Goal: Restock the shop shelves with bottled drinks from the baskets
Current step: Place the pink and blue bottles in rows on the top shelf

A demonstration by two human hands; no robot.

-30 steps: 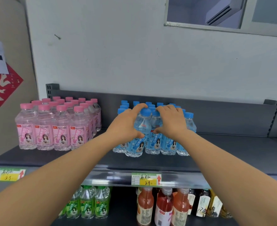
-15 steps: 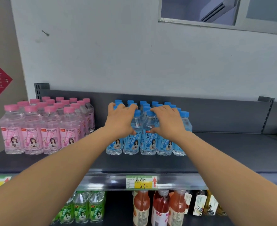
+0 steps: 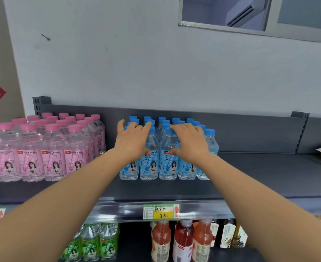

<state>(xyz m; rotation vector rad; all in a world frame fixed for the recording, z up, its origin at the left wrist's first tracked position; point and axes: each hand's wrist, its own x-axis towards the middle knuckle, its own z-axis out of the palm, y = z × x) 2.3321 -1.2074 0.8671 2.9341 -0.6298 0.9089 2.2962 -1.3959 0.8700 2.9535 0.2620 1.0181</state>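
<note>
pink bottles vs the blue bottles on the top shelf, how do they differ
The pink bottles have pink caps and labels; the blue bottles have blue ones. The pink bottles show four in front, the blue bottles five. The left hand and right hand rest on the blue bottles; the pink bottles are untouched. Both stand upright in rows on one shelf.

Blue-capped bottles (image 3: 167,163): clear, glossy plastic, smooth, with shiny printed labels; caps of opaque plastic. Pink-capped bottles (image 3: 31,159): the same glossy plastic, pink in look. Shelf (image 3: 259,173): dark grey metal with a smooth matt coating. Front rail (image 3: 118,212): transparent plastic strip, reflective. Price tag (image 3: 160,211): printed paper with handwriting. Wall (image 3: 137,63): matt white paint, faintly scuffed.
</note>
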